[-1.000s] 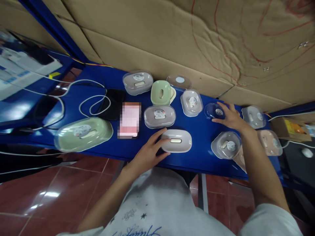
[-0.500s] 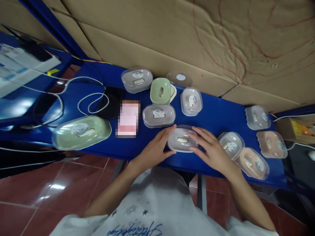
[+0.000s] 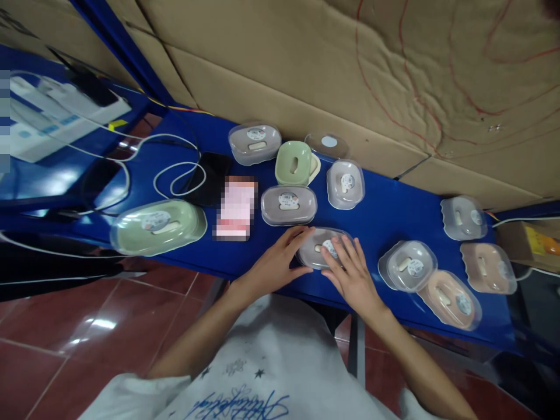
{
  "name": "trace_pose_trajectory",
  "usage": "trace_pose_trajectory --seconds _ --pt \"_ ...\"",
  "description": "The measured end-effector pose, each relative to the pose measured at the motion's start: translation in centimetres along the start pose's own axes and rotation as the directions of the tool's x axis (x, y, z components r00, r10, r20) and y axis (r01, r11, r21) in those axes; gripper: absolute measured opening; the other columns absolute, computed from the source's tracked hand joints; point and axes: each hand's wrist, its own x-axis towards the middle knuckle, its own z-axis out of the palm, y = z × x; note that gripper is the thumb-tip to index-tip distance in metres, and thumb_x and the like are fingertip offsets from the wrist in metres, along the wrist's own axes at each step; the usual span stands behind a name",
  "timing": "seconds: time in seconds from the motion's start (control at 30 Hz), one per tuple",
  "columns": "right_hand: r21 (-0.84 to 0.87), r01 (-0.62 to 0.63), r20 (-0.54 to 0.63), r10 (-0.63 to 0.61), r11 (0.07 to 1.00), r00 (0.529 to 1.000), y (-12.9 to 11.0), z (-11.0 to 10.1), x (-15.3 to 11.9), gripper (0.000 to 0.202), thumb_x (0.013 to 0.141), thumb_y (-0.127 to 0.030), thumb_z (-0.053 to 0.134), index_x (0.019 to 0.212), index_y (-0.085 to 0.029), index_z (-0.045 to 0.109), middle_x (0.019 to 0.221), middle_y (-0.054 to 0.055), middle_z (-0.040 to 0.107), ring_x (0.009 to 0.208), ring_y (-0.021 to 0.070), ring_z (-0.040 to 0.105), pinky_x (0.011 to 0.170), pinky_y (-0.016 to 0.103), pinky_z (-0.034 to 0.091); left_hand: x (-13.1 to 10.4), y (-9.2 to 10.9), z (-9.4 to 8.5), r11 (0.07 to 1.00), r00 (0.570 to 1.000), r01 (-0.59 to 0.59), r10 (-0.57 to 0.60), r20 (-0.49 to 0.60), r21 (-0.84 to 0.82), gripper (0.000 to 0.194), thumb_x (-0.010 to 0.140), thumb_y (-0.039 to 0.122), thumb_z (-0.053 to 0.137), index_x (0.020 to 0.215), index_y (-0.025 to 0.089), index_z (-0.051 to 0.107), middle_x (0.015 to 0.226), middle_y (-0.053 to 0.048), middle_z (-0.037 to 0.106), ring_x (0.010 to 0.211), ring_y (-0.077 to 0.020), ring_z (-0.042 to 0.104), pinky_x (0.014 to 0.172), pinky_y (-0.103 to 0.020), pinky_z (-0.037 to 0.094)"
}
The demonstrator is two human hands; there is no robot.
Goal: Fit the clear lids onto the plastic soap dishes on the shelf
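Note:
A grey soap box with a clear lid (image 3: 310, 254) lies near the front edge of the blue table. My left hand (image 3: 280, 259) is at its left end, thumb and fingers apart around that end. My right hand (image 3: 350, 274) rests with spread fingers over the right part of the lid, partly covering a round label. Just behind is another lidded grey box (image 3: 289, 213). A green box without a lid (image 3: 293, 163) stands further back, beside a cream piece (image 3: 314, 168).
Lidded grey boxes (image 3: 255, 146) (image 3: 345, 186) stand at the back. A green box (image 3: 160, 227), a blurred-out phone-like item (image 3: 236, 209) and white cables (image 3: 164, 139) are left. More grey and peach boxes (image 3: 452, 300) are right. Cardboard (image 3: 306, 76) walls the back.
My right hand has moved left and flattened over the box's lid, covering more of it. My left hand stays at the left end. The view has shifted slightly.

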Motion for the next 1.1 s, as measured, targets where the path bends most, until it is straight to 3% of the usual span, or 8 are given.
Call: trace_pose_trajectory --seconds 0.43,0.53,0.63,0.7,0.8,0.9,1.0,1.1 --pt "-0.055 0.007 -0.091 -0.012 0.998 0.996 -0.6 0.1 -0.5 0.083 0.103 -0.031 0.071 0.173 -0.029 0.026 0.16 0.011 0.058 0.157 0.028 0.046 0.133 0.056 0.034 -0.5 -0.3 0.4 0.997 0.999 -0.039 0.039 0.006 0.069 0.085 0.103 0.039 0.071 0.172 0.039 0.022 0.171 -0.009 0.041 0.158 -0.0295 0.045 0.128 -0.053 0.045" --pt "-0.081 -0.089 -0.066 0.084 0.993 0.994 -0.3 -0.6 -0.6 0.073 0.105 -0.03 0.067 0.171 -0.029 0.034 0.162 0.012 0.057 0.156 0.0304 0.047 0.133 0.06 0.028 0.3 0.9 -1.3 0.983 0.993 -0.112 0.116 -0.018 0.146 0.066 0.107 0.043 0.065 0.167 0.034 0.037 0.166 -0.01 0.05 0.151 -0.0284 0.054 0.122 -0.049 0.051" --pt "-0.114 -0.228 -0.068 0.222 0.967 0.973 1.6 -1.5 -0.6 0.063 0.108 -0.024 0.059 0.168 -0.029 0.04 0.162 0.013 0.056 0.154 0.0344 0.049 0.129 0.068 0.026 3.0 2.6 -4.2 0.948 0.971 -0.136 0.185 -0.149 0.288 0.04 0.11 0.042 0.058 0.146 0.025 0.061 0.145 -0.01 0.068 0.135 -0.0267 0.067 0.115 -0.045 0.055" --pt "-0.135 -0.332 -0.115 0.318 0.934 0.941 3.3 -2.1 -0.4 0.061 0.109 -0.021 0.053 0.168 -0.027 0.041 0.163 0.017 0.054 0.154 0.0387 0.047 0.124 0.072 0.029 6.1 3.7 -6.1 0.91 0.963 -0.031 0.138 -0.23 0.414 0.03 0.11 0.039 0.058 0.13 0.02 0.07 0.131 -0.012 0.074 0.128 -0.0298 0.07 0.112 -0.047 0.055" --pt "-0.128 -0.433 -0.208 0.402 0.892 0.892 4.7 -2.6 0.3 0.062 0.108 -0.02 0.049 0.169 -0.022 0.039 0.167 0.022 0.048 0.155 0.0429 0.043 0.12 0.075 0.032 11.6 4.4 -7.4 0.788 0.939 0.276 -0.099 -0.329 0.551 0.038 0.11 0.044 0.057 0.125 0.012 0.071 0.123 -0.018 0.075 0.125 -0.0367 0.069 0.108 -0.052 0.053" --pt "-0.074 -0.341 -0.156 0.327 0.937 0.932 4.4 -2.7 1.6 0.061 0.105 -0.014 0.048 0.166 -0.021 0.044 0.165 0.018 0.051 0.154 0.0391 0.046 0.122 0.068 0.035 15.8 3.9 -7.3 0.665 0.906 0.423 -0.305 -0.293 0.615 0.051 0.108 0.048 0.059 0.125 0.001 0.069 0.129 -0.025 0.07 0.13 -0.04 0.066 0.107 -0.051 0.051" --pt "-0.062 -0.174 -0.024 0.173 0.983 0.985 4.1 -2.7 4.5 0.055 0.101 -0.007 0.048 0.155 -0.018 0.058 0.16 0.015 0.059 0.149 0.0343 0.053 0.121 0.058 0.041 17.4 3.1 -7.6 0.657 0.9 0.434 -0.348 -0.263 0.617 0.035 0.102 0.032 0.067 0.119 0.001 0.071 0.127 -0.025 0.072 0.126 -0.0393 0.068 0.103 -0.048 0.053" --pt "-0.07 -0.064 0.075 0.069 0.995 0.995 4.9 -2.3 9.4 0.047 0.1 -0.003 0.05 0.144 -0.011 0.066 0.153 0.017 0.064 0.143 0.0327 0.059 0.119 0.053 0.046 16.5 2.6 -9.3 0.687 0.893 0.45 -0.322 -0.316 0.57 0.027 0.1 0.027 0.065 0.116 0.007 0.074 0.119 -0.023 0.076 0.116 -0.0382 0.072 0.098 -0.048 0.055"
